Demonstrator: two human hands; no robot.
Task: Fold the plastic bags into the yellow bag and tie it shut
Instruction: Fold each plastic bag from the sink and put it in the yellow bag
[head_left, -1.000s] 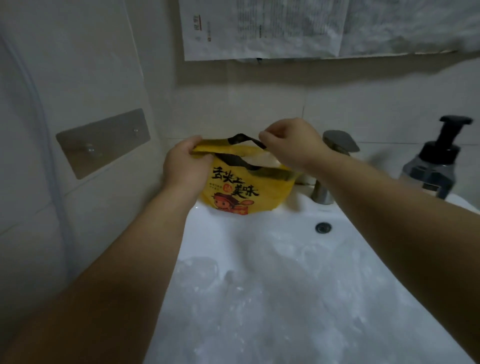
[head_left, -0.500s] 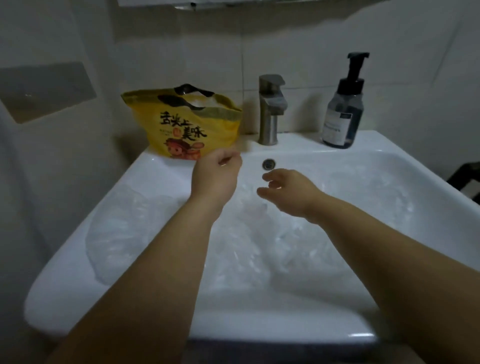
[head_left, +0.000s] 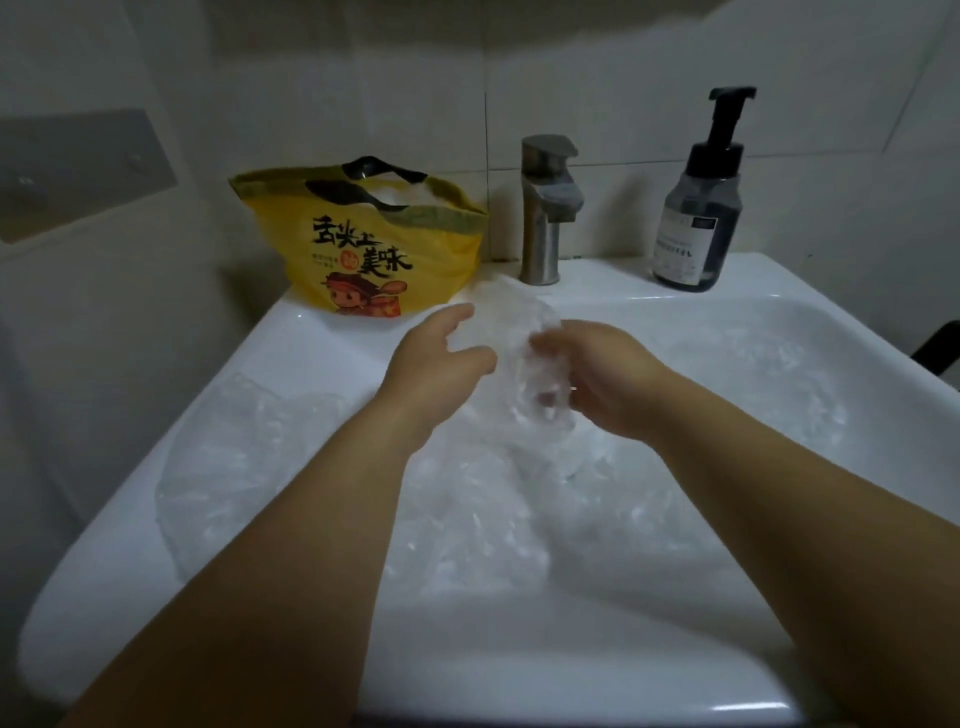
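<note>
- Yellow bag (head_left: 363, 254) is standing upright on the back-left corner of the sink (head_left: 311, 338), mouth gaping open and black handles sticking up. Some pale crumpled plastic is showing inside.
- Plastic bags (head_left: 467, 514) are filling the basin as a loose clear heap, and one part is spilling over the left rim.
- Right hand (head_left: 602, 379) is gripping a lifted plastic bag (head_left: 514, 332) above the heap, fingers curled into the film.
- Left hand (head_left: 441, 364) is hovering at that bag's left edge with fingers relaxed and spread, holding nothing. Whether it is touching the bag is unclear.
- Both hands are sitting in front of the yellow bag, near it but apart from it.
- Faucet (head_left: 545, 208) is standing just right of the yellow bag.
- Pump bottle (head_left: 696, 213) is standing on the back ledge, further right.
- Metal plate (head_left: 78, 166) is hanging on the left wall.
</note>
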